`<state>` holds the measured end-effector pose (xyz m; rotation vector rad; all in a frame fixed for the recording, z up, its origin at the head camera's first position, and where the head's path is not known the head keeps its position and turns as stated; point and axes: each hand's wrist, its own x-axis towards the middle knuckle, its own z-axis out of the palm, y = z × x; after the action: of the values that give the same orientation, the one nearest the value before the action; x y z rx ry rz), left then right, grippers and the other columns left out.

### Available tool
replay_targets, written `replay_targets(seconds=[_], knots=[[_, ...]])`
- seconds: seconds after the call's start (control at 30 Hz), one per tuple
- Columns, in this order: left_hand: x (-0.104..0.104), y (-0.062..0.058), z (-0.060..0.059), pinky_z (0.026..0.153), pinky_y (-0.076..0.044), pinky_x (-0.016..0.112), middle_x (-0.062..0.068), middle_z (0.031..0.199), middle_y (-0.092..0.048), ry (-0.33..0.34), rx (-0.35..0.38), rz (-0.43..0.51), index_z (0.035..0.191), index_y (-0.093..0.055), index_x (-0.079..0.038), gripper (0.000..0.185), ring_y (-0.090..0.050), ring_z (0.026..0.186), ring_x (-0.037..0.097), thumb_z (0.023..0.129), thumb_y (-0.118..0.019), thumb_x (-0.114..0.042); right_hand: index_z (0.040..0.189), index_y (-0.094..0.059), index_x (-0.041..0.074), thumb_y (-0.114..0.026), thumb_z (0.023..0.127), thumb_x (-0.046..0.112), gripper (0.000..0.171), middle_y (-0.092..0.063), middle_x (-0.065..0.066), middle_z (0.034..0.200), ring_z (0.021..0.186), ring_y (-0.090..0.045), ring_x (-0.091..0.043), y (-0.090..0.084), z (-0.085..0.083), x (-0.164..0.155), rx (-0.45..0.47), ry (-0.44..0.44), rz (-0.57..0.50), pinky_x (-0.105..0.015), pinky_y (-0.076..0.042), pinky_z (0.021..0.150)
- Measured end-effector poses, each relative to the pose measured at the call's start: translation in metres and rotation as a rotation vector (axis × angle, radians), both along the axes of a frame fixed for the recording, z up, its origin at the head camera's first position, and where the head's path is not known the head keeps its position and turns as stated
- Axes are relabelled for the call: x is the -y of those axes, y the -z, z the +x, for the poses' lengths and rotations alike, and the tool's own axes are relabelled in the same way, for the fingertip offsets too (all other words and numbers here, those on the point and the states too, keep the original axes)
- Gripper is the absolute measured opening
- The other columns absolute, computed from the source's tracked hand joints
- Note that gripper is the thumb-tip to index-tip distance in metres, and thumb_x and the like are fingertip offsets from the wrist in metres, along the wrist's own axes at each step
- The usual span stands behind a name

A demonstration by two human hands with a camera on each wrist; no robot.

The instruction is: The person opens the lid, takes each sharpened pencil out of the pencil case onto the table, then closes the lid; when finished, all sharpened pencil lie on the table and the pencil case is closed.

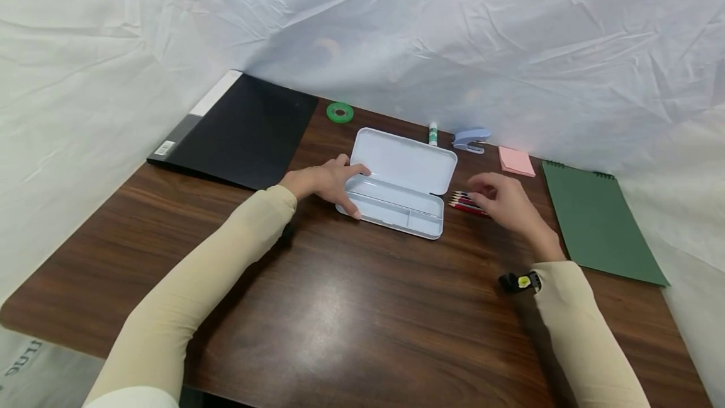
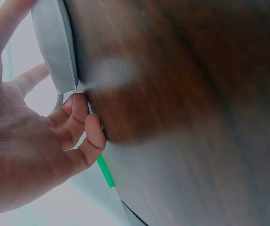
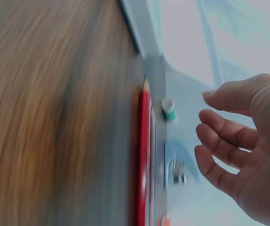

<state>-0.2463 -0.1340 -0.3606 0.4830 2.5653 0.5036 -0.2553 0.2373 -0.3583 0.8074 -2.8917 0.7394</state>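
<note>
A white pencil case [image 1: 404, 159] lies on the table with its lid swung back; its divided tray holds nothing visible. My left hand [image 1: 328, 182] grips the case's left end, thumb on the front edge and forefinger near the hinge. In the left wrist view its other fingers curl beside the end of the case. Several pencils [image 1: 467, 205] lie side by side right of the case, a red one [image 3: 143, 155] nearest in the right wrist view. Over them hovers my right hand [image 1: 504, 200], fingers loosely bent, with nothing between thumb and fingertips.
Behind the case are green tape [image 1: 340, 113], a glue stick [image 1: 433, 134] and a light blue stapler [image 1: 471, 138]. Pink sticky notes [image 1: 516, 161] and a green spiral notebook [image 1: 603, 222] lie at right. A black folder [image 1: 238, 131] covers the back left. White sheeting [image 1: 396, 36] surrounds the table.
</note>
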Motion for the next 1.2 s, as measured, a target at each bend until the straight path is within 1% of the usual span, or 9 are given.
replay_targets(seconds=[0.1, 0.17, 0.4, 0.57, 0.7, 0.87, 0.97, 1.07, 1.2], knots=[[-0.001, 0.000, 0.000, 0.107, -0.039, 0.045, 0.017, 0.145, -0.029, 0.000, 0.001, 0.003, 0.155, -0.030, -0.030, 0.098, -0.036, 0.131, 0.030, 0.076, -0.083, -0.053, 0.115, -0.068, -0.001, -0.066, 0.094, 0.003, 0.022, -0.069, -0.018, 0.102, 0.088, -0.061, -0.027, -0.003, 0.000, 0.016, -0.029, -0.038, -0.035, -0.048, -0.052, 0.081], [-0.001, 0.000, 0.001, 0.107, -0.039, 0.045, 0.017, 0.145, -0.029, 0.000, -0.001, 0.002, 0.155, -0.030, -0.030, 0.098, -0.036, 0.131, 0.030, 0.076, -0.083, -0.053, 0.115, -0.068, -0.001, -0.066, 0.093, 0.002, 0.023, -0.069, -0.016, 0.100, 0.087, -0.061, -0.026, -0.004, 0.000, 0.027, -0.021, -0.069, -0.047, -0.047, -0.052, 0.080], [-0.001, 0.000, 0.000, 0.107, -0.039, 0.045, 0.017, 0.145, -0.029, -0.003, 0.001, 0.002, 0.155, -0.030, -0.030, 0.098, -0.035, 0.132, 0.030, 0.076, -0.083, -0.053, 0.118, -0.068, -0.001, -0.066, 0.093, 0.002, 0.025, -0.070, -0.014, 0.097, 0.090, -0.064, -0.025, -0.003, 0.002, 0.064, 0.117, -0.190, -0.031, -0.045, -0.054, 0.082], [0.000, 0.004, -0.002, 0.107, -0.039, 0.045, 0.016, 0.146, -0.029, -0.009, -0.003, -0.013, 0.155, -0.030, -0.031, 0.099, -0.036, 0.133, 0.030, 0.075, -0.083, -0.054, 0.114, -0.069, -0.002, -0.066, 0.092, 0.002, 0.022, -0.071, -0.013, 0.093, 0.086, -0.064, -0.023, 0.004, 0.001, 0.088, 0.150, -0.274, -0.033, -0.043, -0.054, 0.081], [0.000, 0.004, -0.002, 0.108, -0.039, 0.046, 0.016, 0.146, -0.029, -0.016, -0.003, -0.023, 0.154, -0.030, -0.031, 0.099, -0.036, 0.133, 0.030, 0.074, -0.083, -0.056, 0.117, -0.067, 0.000, -0.068, 0.092, 0.003, 0.025, -0.070, -0.011, 0.092, 0.084, -0.062, -0.021, 0.007, 0.001, 0.104, 0.196, -0.347, 0.025, -0.040, -0.053, 0.080], [0.000, 0.004, -0.001, 0.107, -0.039, 0.045, 0.016, 0.144, -0.030, -0.019, -0.001, -0.024, 0.154, -0.031, -0.032, 0.098, -0.037, 0.131, 0.030, 0.074, -0.083, -0.057, 0.122, -0.065, 0.003, -0.065, 0.094, 0.002, 0.028, -0.066, -0.007, 0.087, 0.078, -0.056, -0.018, 0.008, -0.001, 0.117, 0.268, -0.390, 0.132, -0.034, -0.047, 0.074], [0.000, 0.003, -0.001, 0.107, -0.039, 0.046, 0.016, 0.145, -0.030, -0.011, -0.001, -0.026, 0.154, -0.031, -0.032, 0.098, -0.037, 0.132, 0.030, 0.074, -0.083, -0.056, 0.122, -0.066, 0.004, -0.064, 0.094, 0.002, 0.029, -0.063, -0.007, 0.085, 0.077, -0.053, -0.018, 0.008, -0.002, 0.120, 0.288, -0.401, 0.167, -0.033, -0.045, 0.073], [0.000, 0.003, -0.002, 0.107, -0.039, 0.046, 0.016, 0.146, -0.029, 0.000, -0.002, -0.027, 0.154, -0.031, -0.032, 0.098, -0.036, 0.133, 0.031, 0.075, -0.082, -0.057, 0.120, -0.067, 0.004, -0.065, 0.092, 0.001, 0.028, -0.062, -0.007, 0.085, 0.077, -0.053, -0.018, 0.007, -0.002, 0.121, 0.275, -0.407, 0.168, -0.034, -0.045, 0.074], [0.001, 0.005, -0.004, 0.106, -0.039, 0.045, 0.016, 0.145, -0.029, -0.006, -0.006, -0.027, 0.154, -0.031, -0.032, 0.099, -0.037, 0.132, 0.030, 0.074, -0.083, -0.057, 0.117, -0.069, 0.003, -0.066, 0.090, -0.002, 0.027, -0.062, -0.007, 0.086, 0.078, -0.053, -0.019, 0.004, -0.003, 0.121, 0.249, -0.430, 0.155, -0.036, -0.046, 0.075]])
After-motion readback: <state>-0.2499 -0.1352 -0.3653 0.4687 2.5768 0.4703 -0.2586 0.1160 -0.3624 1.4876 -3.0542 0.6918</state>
